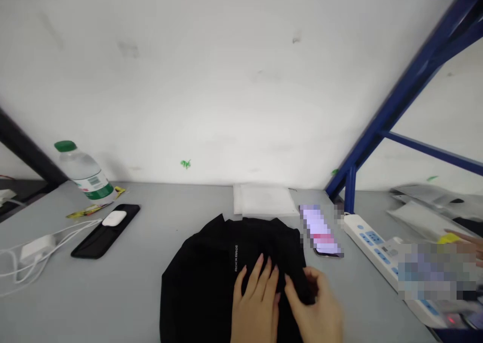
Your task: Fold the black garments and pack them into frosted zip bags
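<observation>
A black fabric garment marked ROCKBROS lies partly folded on the grey table, its near end cut off by the bottom of the view. My left hand rests flat on the cloth just below the lettering, fingers stretched out and holding nothing. At the garment's right edge, my right hand pinches a fold of the black cloth between thumb and fingers. Exactly which part of the garment this fold belongs to I cannot make out.
White packets lie behind the garment, beside a lit phone. A power strip runs along the right near a blue frame. Leftward are a bottle, black phone, white earbud case and cables. Another person's hand shows far right.
</observation>
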Available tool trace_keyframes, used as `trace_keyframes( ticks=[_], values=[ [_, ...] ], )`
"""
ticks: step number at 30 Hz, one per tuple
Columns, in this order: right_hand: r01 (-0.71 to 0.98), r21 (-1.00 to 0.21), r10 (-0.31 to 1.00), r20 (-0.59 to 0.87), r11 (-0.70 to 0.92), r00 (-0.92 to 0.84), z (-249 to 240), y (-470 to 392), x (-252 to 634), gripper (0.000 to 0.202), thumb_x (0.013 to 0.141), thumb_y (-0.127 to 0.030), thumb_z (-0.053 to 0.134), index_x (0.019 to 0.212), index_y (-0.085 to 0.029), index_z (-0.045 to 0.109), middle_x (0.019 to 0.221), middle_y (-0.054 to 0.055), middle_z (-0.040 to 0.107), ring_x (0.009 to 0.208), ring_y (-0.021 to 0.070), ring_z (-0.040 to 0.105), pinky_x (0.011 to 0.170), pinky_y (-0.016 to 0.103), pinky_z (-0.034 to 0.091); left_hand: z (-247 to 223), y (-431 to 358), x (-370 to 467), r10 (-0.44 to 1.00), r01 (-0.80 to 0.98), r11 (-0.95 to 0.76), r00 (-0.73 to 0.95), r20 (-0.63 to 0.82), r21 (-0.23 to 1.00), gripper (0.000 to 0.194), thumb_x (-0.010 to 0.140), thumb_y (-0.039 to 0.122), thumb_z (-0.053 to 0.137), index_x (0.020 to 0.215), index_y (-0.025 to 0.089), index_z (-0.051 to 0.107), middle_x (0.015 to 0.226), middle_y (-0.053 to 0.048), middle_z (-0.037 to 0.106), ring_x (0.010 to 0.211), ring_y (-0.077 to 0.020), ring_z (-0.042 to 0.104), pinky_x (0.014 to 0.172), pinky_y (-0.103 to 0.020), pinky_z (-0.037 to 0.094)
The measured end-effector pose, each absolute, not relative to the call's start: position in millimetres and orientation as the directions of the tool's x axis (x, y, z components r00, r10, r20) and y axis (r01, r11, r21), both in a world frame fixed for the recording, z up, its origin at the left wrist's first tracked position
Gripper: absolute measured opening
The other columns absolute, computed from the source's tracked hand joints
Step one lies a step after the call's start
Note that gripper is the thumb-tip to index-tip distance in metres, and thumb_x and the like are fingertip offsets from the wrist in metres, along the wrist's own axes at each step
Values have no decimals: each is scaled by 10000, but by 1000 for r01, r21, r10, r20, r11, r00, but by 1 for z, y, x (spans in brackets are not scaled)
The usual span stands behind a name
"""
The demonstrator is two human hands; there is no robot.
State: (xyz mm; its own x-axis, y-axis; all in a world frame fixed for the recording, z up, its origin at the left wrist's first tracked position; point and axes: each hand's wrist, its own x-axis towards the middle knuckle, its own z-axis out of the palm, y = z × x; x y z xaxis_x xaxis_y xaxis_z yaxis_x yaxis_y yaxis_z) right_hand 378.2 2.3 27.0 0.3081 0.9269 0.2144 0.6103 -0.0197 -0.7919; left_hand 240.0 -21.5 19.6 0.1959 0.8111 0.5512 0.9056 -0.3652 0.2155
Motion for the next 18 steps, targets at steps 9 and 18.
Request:
trace_keyframes(
  ticks=[9,18],
  values=[
    [646,-582,814,571,495,-109,17,-13,346,325,945,-214,494,1270,-213,499,1480,150,451,1327,290,502,983,442,538,28,-28,209,843,836,-455,294,450,306,585,800,30,471,1353,200,565,1305,-72,662,1234,-242,607,990,-432,567],
    [624,-205,622,529,754,-578,28,1,341,488,920,-238,530,1393,-150,445,1477,148,482,1370,345,447,1035,586,475,28,-46,168,813,814,-452,209,543,364,385,787,34,457,987,274,681,956,11,766,954,-186,729,975,-396,583]
  ],
)
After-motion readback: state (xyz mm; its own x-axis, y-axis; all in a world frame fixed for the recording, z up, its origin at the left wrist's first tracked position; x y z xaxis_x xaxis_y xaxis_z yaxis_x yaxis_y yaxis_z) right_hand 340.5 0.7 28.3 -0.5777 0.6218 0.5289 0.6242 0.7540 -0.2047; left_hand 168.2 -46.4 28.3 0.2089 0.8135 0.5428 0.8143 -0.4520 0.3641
